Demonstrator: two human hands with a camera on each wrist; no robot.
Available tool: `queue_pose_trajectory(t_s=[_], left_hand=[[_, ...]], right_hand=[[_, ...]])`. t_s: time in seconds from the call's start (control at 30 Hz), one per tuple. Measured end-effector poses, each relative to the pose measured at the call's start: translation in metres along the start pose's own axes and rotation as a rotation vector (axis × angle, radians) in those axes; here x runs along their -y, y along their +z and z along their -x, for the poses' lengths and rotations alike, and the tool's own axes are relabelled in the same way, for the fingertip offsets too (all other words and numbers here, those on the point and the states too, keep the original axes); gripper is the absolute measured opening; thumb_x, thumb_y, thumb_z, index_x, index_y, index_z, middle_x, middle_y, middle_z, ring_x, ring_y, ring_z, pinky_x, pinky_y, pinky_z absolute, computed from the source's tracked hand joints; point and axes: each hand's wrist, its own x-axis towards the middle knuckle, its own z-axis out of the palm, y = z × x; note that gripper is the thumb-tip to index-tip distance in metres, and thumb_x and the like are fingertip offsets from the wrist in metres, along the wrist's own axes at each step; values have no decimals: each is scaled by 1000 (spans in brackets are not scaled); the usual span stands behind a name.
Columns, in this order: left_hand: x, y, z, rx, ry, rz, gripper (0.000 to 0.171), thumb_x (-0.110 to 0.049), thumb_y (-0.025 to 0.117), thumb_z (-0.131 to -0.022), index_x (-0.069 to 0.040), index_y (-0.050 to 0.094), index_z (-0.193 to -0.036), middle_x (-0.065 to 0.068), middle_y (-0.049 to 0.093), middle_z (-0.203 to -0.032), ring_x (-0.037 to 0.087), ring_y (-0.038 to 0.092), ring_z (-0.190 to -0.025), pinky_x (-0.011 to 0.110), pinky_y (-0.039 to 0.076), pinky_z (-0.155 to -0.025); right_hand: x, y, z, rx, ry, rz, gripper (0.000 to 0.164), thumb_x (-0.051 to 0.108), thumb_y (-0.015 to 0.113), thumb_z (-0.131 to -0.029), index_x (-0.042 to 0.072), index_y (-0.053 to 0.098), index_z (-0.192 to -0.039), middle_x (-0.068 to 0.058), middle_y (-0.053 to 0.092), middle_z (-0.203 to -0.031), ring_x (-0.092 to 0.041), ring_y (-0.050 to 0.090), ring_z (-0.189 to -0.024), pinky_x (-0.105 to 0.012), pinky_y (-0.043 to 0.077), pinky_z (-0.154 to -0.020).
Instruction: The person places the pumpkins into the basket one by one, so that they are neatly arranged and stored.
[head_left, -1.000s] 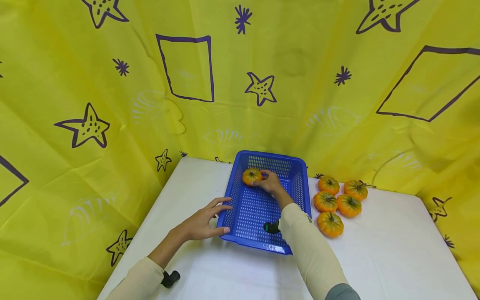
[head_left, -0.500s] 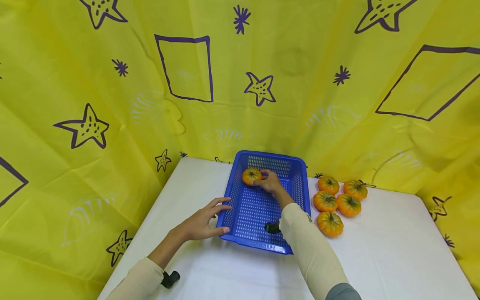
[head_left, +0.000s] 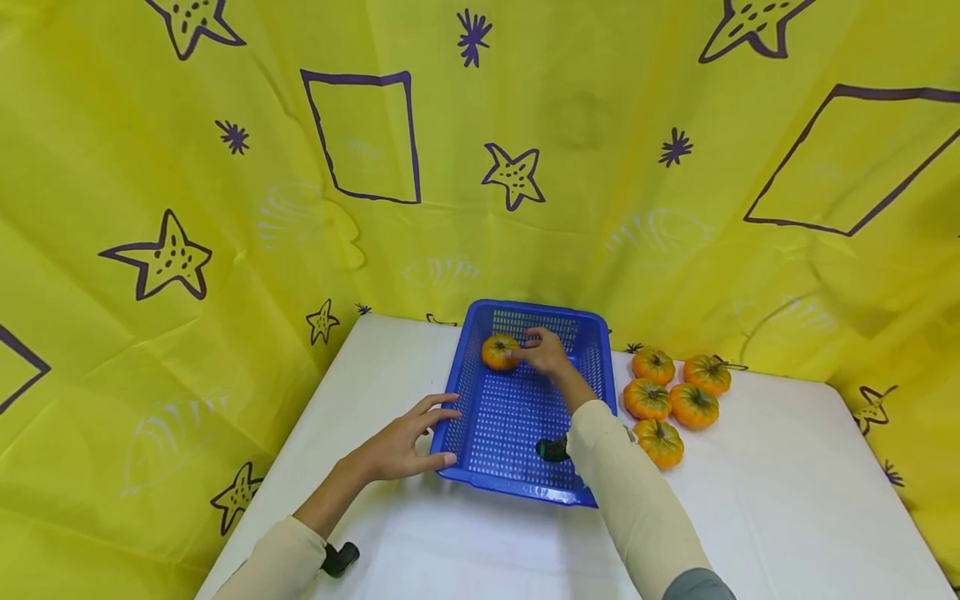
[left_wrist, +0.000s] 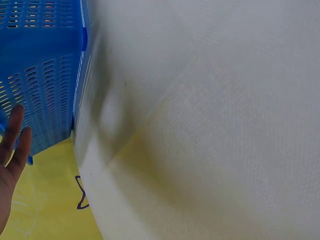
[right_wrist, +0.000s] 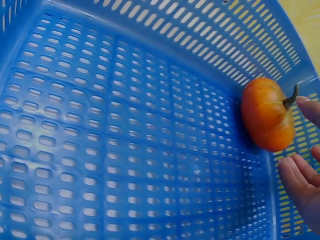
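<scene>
A yellow curtain (head_left: 585,117) with purple stars fills the upper frame, above the white desk (head_left: 780,483). From my station I see that the right grip (head_left: 547,353) has let go of the orange pumpkin (head_left: 495,353): half a second ago its fingers held it, now they are loosened just beside it, drawn slightly rightward. The pumpkin sits in the upper left of the blue basket (head_left: 510,425), mid-frame. The left grip (head_left: 397,447), fingers extended, remains at the basket's left rim. Five other pumpkins (head_left: 693,406) stay clustered on the right.

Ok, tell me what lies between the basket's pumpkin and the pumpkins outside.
In the head view: the right hand, the basket's right wall, then a narrow strip of table.
</scene>
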Motion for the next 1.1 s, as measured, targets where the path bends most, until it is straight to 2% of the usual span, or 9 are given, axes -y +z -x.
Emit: queue_pose_trajectory(t_s=[0.2,0.57,0.8,1.1], left_hand=[[0,-2,0,-1,-1,1,69,-55,67,-89,-21,50,-146,-4,29,-163,33,49,-137,50,54,-100],[0,-3,-1,0,-9,7,70,-56,67,-89,-20,50,-146,-3,29,-163,35,49,-138,53,53,-100],[0,0,0,-2,-9,3,70,-56,67,-88,-21,50,-147,-3,28,-164,35,47,-139,53,54,-98],[2,2,0,-1,-8,-6,70,-56,68,-88,-22,50,-147,-7,28,-163,33,48,-139,52,54,-100]], right_hand=[[16,-12,3,26,-42,-5,71,23,78,-88,2,43,-147,-25,52,-142,-43,53,-128,-50,48,-107],[48,-42,20,56,-81,-142,67,20,74,-91,2,42,-148,-24,49,-146,-43,53,-128,-55,45,-109],[55,-65,39,54,-134,-90,70,23,73,-92,3,40,-150,-23,48,-148,-42,49,-133,-55,44,-110],[47,-100,73,62,-232,23,69,30,73,-93,2,42,-148,-25,50,-146,-45,48,-133,-59,44,-109]])
